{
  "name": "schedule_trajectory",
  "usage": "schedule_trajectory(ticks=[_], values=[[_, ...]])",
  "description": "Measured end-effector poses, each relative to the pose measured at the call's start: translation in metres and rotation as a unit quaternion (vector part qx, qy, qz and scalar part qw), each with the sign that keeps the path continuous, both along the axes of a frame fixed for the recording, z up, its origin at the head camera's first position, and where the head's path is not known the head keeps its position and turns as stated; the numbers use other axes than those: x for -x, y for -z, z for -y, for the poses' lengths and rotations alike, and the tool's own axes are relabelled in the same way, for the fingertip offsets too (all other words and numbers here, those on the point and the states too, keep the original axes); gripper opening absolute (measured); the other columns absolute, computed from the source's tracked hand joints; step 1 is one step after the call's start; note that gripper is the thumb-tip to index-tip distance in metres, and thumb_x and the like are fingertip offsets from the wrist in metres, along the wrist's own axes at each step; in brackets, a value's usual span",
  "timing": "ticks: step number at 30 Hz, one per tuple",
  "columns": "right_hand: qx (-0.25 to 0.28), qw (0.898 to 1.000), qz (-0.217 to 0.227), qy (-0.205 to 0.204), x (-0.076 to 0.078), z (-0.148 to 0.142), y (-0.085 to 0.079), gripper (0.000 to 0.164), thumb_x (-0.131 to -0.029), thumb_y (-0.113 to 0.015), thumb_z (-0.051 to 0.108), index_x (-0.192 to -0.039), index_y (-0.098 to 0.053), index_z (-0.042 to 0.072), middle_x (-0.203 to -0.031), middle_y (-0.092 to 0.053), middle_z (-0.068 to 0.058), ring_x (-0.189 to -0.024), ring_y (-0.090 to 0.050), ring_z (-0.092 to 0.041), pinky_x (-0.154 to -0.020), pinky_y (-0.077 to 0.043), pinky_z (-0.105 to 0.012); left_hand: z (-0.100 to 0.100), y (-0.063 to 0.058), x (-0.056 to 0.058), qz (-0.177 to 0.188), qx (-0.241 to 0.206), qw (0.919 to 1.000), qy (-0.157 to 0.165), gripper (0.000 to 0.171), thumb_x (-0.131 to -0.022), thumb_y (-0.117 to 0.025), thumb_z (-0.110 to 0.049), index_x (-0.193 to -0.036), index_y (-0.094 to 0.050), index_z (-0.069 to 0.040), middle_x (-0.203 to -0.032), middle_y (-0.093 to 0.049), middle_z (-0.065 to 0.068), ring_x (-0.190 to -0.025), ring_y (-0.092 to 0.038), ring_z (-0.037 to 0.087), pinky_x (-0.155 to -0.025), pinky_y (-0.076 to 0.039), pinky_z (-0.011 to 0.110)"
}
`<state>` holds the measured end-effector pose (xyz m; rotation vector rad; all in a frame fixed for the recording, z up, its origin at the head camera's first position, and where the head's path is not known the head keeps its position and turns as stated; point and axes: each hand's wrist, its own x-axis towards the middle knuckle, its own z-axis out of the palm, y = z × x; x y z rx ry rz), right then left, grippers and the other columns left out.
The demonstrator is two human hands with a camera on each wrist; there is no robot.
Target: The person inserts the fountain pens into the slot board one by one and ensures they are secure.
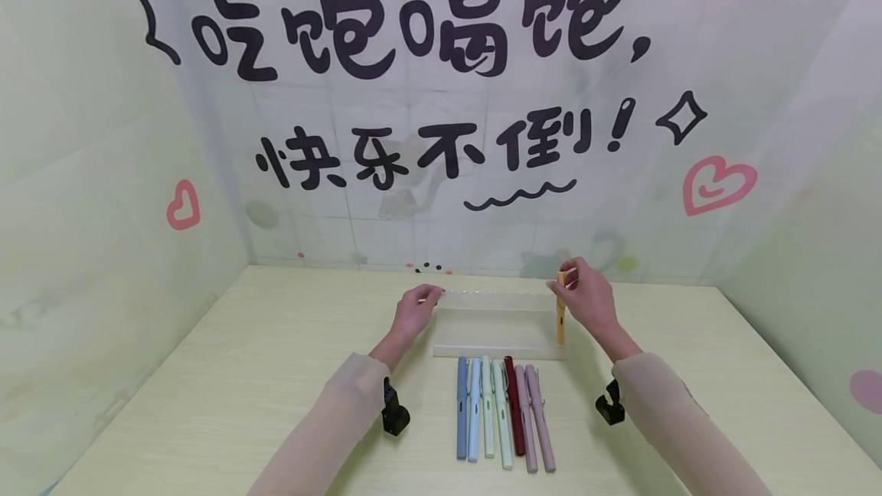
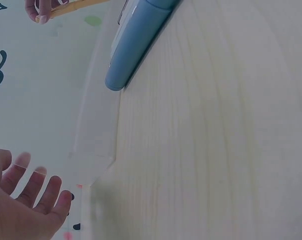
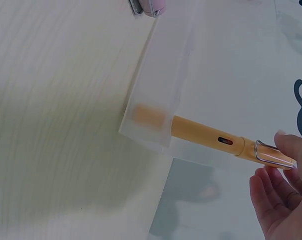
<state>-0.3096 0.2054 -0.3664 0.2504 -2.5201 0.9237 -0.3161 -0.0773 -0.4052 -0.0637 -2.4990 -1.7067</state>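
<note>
Orange pen [image 3: 205,133] — in right hand [image 1: 591,298], cap [image 3: 248,150] pinched

The yellow pen [image 1: 561,320] lies lengthwise from near to far at the right end of the translucent case [image 1: 496,331]. The right hand [image 1: 591,297] pinches the pen's far end, where a silver clip [image 3: 275,163] runs along the cap; 1 small dark window [image 3: 225,141] shows in the barrel. The pen's near end sits behind the case's frosted near strip [image 3: 151,85], visible as an orange blur. The case is wide, with a scalloped far edge, and rests on the desk [image 1: 310,327]. The left hand [image 1: 413,311] holds its far left corner.
</note>
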Motion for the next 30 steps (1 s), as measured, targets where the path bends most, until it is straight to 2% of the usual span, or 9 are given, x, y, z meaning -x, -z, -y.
schedule_trajectory(ticks=[19,30], values=[[-0.021,1.0,0.01,0.006,0.0084,0.0,0.0037,0.029,-0.083,-0.067,0.016,-0.101,-0.053,-0.002,-0.082,-0.061,-0.016,-0.071,-0.057,-0.028,-0.058,-0.045,-0.04,-0.0001,0.0027,0.001,0.003,0.007,1.0,-0.001,0.028,-0.096,-0.046,-0.021,-0.108,-0.063,-0.001,-0.106,-0.06,0.015,-0.097,-0.056,0.026,-0.08,-0.047,0.037],[-0.02,1.0,0.014,0.001,0.007,-0.0017,0.0023,0.034,-0.083,-0.067,0.018,-0.106,-0.053,-0.004,-0.085,-0.062,-0.017,-0.071,-0.059,-0.028,-0.059,-0.046,-0.041,-0.0006,0.001,0.0003,0.002,0.01,0.9999,-0.004,0.028,-0.096,-0.046,-0.021,-0.108,-0.063,-0.002,-0.104,-0.061,0.013,-0.097,-0.056,0.026,-0.08,-0.047,0.037]])
